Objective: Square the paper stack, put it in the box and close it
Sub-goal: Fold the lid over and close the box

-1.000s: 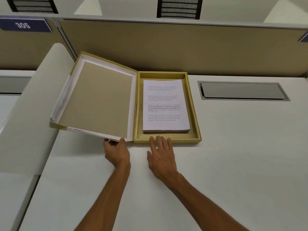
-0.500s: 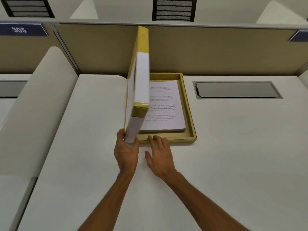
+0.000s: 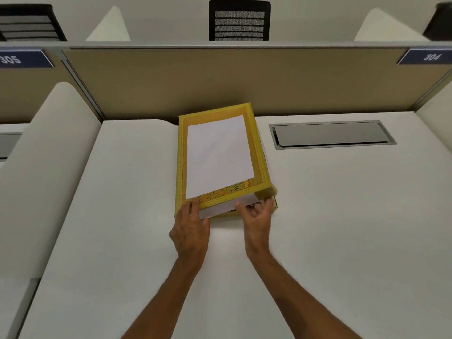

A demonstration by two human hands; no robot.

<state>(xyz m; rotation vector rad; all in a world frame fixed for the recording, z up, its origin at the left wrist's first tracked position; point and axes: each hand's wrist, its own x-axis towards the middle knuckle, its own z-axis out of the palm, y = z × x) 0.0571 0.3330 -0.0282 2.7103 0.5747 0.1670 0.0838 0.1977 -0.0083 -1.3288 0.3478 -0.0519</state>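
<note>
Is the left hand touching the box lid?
Touching. The head view shows the left hand with its fingers pressed on the lid's near corner.

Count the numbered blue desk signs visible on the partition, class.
2. Sign 305 sits at the far left of the partition, partly cut off; sign 304 sits at the far right. Others may lie outside the frame.

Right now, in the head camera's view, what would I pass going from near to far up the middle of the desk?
Left hand and right hand → yellow box lid → tan partition → black chair.
</note>
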